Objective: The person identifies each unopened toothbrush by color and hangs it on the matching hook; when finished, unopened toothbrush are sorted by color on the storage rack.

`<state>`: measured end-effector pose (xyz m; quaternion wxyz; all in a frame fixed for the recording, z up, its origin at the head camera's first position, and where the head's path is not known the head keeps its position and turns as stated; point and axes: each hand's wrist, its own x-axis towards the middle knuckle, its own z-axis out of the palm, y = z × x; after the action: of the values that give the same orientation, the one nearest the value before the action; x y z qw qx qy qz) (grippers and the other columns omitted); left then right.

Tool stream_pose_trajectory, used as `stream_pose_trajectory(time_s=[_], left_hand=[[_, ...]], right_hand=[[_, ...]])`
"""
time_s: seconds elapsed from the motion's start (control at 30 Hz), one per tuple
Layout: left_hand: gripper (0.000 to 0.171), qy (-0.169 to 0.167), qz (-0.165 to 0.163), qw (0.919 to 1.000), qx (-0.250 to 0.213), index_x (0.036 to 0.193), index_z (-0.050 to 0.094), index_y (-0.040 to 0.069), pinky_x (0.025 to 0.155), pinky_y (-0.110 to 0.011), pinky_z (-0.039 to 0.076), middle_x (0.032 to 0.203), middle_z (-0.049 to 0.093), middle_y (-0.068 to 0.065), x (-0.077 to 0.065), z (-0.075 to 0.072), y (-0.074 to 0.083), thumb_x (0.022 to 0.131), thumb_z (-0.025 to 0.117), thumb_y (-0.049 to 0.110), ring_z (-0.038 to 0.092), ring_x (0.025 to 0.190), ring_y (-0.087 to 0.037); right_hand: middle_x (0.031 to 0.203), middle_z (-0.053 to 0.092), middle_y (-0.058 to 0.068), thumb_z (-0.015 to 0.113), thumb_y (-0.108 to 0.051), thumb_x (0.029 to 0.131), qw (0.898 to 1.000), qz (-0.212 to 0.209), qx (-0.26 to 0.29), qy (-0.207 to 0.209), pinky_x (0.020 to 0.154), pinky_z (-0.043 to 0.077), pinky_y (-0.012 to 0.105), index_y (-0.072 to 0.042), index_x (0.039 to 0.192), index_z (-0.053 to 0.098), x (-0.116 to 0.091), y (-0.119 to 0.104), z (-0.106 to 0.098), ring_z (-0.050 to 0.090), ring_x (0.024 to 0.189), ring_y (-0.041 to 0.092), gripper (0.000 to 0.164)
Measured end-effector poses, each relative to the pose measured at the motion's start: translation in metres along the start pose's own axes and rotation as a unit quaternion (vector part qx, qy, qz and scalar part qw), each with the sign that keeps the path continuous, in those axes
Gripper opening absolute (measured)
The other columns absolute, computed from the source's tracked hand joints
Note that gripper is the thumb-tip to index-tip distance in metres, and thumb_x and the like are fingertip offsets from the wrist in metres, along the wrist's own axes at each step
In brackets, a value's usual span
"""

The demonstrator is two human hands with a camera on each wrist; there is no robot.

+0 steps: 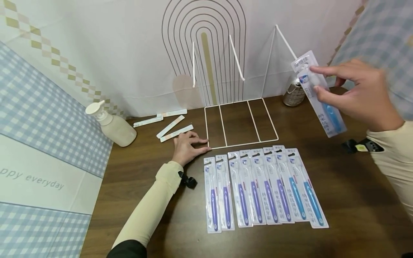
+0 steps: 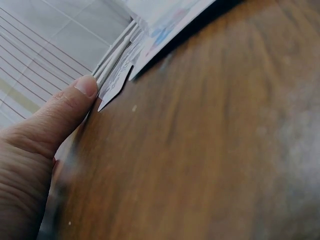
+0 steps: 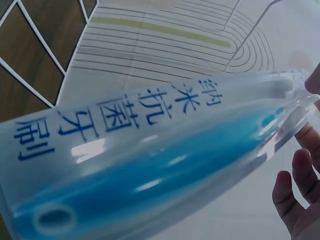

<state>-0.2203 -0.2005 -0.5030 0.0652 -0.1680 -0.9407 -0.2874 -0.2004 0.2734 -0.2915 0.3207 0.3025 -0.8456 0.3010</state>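
In the head view, my right hand (image 1: pixel 361 89) pinches a packaged toothbrush (image 1: pixel 322 100) with a blue handle between thumb and index finger. The pack is tilted, its top end overlapping the tip of the right prong of a white wire display rack (image 1: pixel 240 144). In the right wrist view the blue handle (image 3: pixel 165 165) lies behind clear plastic printed with blue characters. My left hand (image 1: pixel 187 147) is low on the table, thumb and index finger pinching the rack's front left corner. The left wrist view shows the thumb (image 2: pixel 70 107) against the white wire.
Several packaged toothbrushes (image 1: pixel 255 190), purple and blue, lie in a row before the rack. Several slim white packets (image 1: pixel 171 126) lie beyond my left hand. A cream pump bottle (image 1: pixel 117 129) stands at left, a metallic can (image 1: pixel 294 94) at right. A patterned cloth (image 1: pixel 138 53) hangs behind.
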Motion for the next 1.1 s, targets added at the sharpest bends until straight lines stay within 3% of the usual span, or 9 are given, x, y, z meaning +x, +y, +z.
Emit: stream_pose_trajectory(time_s=[0.13, 0.23, 0.37, 0.57, 0.77, 1.1], left_hand=[[0.035, -0.001, 0.001, 1.0000, 0.001, 0.110, 0.085, 0.034, 0.093, -0.052, 0.030, 0.115, 0.064, 0.005, 0.000, 0.000, 0.001, 0.080, 0.092, 0.051, 0.050, 0.111, -0.026], [0.035, 0.000, 0.005, 1.0000, 0.003, 0.110, 0.085, 0.034, 0.093, -0.052, 0.030, 0.114, 0.064, 0.004, -0.001, 0.000, 0.001, 0.080, 0.092, 0.050, 0.051, 0.111, -0.027], [0.036, 0.001, 0.007, 1.0000, 0.007, 0.111, 0.085, 0.034, 0.093, -0.052, 0.030, 0.113, 0.064, 0.005, -0.001, 0.003, 0.000, 0.080, 0.092, 0.051, 0.050, 0.109, -0.026], [0.037, 0.010, 0.014, 0.9998, 0.010, 0.110, 0.085, 0.034, 0.091, -0.051, 0.030, 0.113, 0.063, 0.006, 0.000, 0.005, -0.002, 0.078, 0.093, 0.051, 0.050, 0.107, -0.026], [0.036, 0.015, 0.020, 0.9997, 0.009, 0.109, 0.086, 0.034, 0.091, -0.051, 0.030, 0.112, 0.064, 0.006, 0.000, 0.007, -0.006, 0.078, 0.093, 0.050, 0.050, 0.107, -0.026], [0.036, 0.005, 0.028, 0.9995, 0.011, 0.110, 0.085, 0.035, 0.091, -0.050, 0.030, 0.114, 0.063, 0.006, 0.004, 0.011, -0.005, 0.079, 0.092, 0.051, 0.049, 0.103, -0.025]], right_hand=[[0.100, 0.060, -0.039, 0.081, -0.002, 0.082, 0.999, 0.030, 0.013, 0.032, 0.074, 0.032, 0.019, -0.009, 0.121, 0.081, 0.003, 0.005, 0.015, 0.047, 0.079, -0.005, 0.040], [0.097, 0.059, -0.040, 0.081, 0.003, 0.081, 0.997, 0.068, 0.015, 0.045, 0.068, 0.032, 0.018, -0.007, 0.120, 0.081, 0.008, 0.008, 0.026, 0.047, 0.076, -0.002, 0.040], [0.092, 0.060, -0.034, 0.081, 0.003, 0.083, 0.991, 0.114, 0.027, 0.059, 0.063, 0.032, 0.017, -0.009, 0.122, 0.080, 0.017, 0.015, 0.040, 0.045, 0.070, 0.004, 0.040], [0.095, 0.063, -0.024, 0.080, -0.006, 0.089, 0.983, 0.161, 0.054, 0.063, 0.054, 0.033, 0.014, -0.017, 0.127, 0.078, 0.036, 0.042, 0.062, 0.042, 0.059, 0.007, 0.040], [0.101, 0.063, -0.021, 0.080, -0.016, 0.091, 0.981, 0.179, 0.049, 0.063, 0.055, 0.034, 0.015, -0.026, 0.130, 0.077, 0.059, 0.069, 0.080, 0.043, 0.061, 0.007, 0.041], [0.104, 0.064, -0.013, 0.076, -0.014, 0.091, 0.979, 0.184, 0.043, 0.080, 0.053, 0.034, 0.014, -0.024, 0.130, 0.078, 0.078, 0.099, 0.090, 0.040, 0.052, 0.001, 0.040]])
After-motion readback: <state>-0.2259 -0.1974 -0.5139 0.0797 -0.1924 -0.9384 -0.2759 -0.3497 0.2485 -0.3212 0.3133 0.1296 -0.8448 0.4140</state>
